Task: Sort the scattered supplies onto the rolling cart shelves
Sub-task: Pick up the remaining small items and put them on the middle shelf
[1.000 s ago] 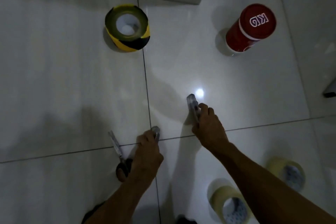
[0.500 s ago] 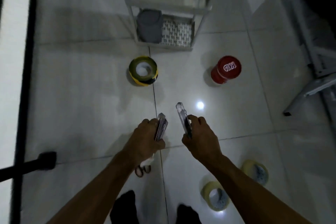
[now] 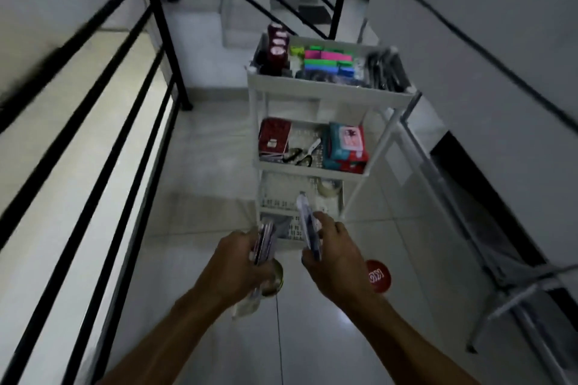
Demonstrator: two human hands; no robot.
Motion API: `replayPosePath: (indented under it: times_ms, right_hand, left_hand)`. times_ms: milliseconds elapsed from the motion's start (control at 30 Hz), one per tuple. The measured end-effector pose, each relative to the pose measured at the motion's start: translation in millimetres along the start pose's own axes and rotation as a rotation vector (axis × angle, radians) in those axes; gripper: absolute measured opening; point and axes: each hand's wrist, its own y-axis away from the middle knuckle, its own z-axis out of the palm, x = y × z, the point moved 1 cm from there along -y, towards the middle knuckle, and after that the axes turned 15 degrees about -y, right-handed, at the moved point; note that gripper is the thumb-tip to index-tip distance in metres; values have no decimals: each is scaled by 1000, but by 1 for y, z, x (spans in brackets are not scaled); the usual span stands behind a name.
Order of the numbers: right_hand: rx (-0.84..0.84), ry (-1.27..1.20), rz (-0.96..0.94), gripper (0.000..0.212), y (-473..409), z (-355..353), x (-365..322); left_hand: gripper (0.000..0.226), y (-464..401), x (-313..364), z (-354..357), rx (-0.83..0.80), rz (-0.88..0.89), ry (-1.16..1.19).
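A white three-shelf rolling cart [image 3: 328, 94] stands ahead of me. My left hand [image 3: 237, 256] grips a flat clear packet [image 3: 265, 242] held upright in front of the cart's bottom shelf. My right hand [image 3: 331, 250] grips a similar slim clear packet [image 3: 308, 225] that points up toward the bottom shelf. The top shelf holds bright sticky-note blocks [image 3: 325, 61] and dark red rolls [image 3: 276, 47]. Scissors [image 3: 300, 153], a red packet [image 3: 273, 137] and a wipes pack [image 3: 345, 144] lie on the middle shelf. A pale tape roll [image 3: 328, 189] sits on the bottom shelf.
A red canister [image 3: 378, 276] stands on the tiled floor right of my right hand. The yellow-black tape roll [image 3: 275, 281] shows partly under my left hand. Black railing [image 3: 131, 122] runs along the left. A metal frame [image 3: 500, 275] leans on the right, stairs behind the cart.
My view has lifted from the floor to the cart, which now fills the middle. Both hands still hold their packets and have come up closer to the bottom shelf.
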Motion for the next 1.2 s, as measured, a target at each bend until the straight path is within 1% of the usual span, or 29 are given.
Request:
replayPosePath:
  times_ms: [33, 67, 167, 300, 400, 467, 567, 600, 700, 833, 900, 967, 1033, 1133, 1200]
  right_hand:
    - [14, -25, 18, 67, -14, -8, -7]
    - [22, -49, 47, 65, -28, -14, -12]
    - [35, -78, 113, 55, -66, -21, -6]
    - [22, -38, 87, 39, -115, -16, 30]
    - [26, -16, 48, 24, -154, -12, 56]
    - [24, -11, 54, 24, -177, -6, 64]
    - [16, 48, 33, 36, -209, 8, 67]
    - [21, 61, 22, 35, -217, 11, 64]
    - [72, 108, -15, 18, -241, 16, 60]
    - [114, 299, -18, 21, -252, 22, 59]
    - [53, 348, -79, 24, -244, 28, 61]
    - [3, 330, -112, 35, -229, 31, 69]
    - [-13, 273, -96, 46, -214, 31, 78]
    - [25, 186, -100, 57, -197, 28, 89]
    - [62, 154, -87, 61, -189, 23, 95]
  left_hand:
    - [20, -11, 7, -12, 22, 2, 17]
    - [23, -20, 14, -21, 47, -12, 44]
    - [23, -53, 25, -28, 111, -51, 139]
    - [27, -114, 22, -7, 119, -48, 174]
    - [26, -171, 19, 10, 117, -50, 122]
    - [24, -205, 21, 17, 146, -58, 85]
    - [20, -249, 24, 23, 215, -88, 61]
    - [22, -257, 25, 24, 231, -100, 58]
    - [24, -276, 24, 26, 234, -126, 47]
    - [20, -290, 17, 24, 218, -133, -13]
    - [21, -298, 16, 26, 194, -130, -70]
    - [20, -304, 18, 29, 190, -110, -134]
    - [24, -311, 27, 36, 195, -74, -159]
    - [31, -326, 44, 46, 194, -72, -146]
    - [32, -338, 55, 50, 237, -102, -141]
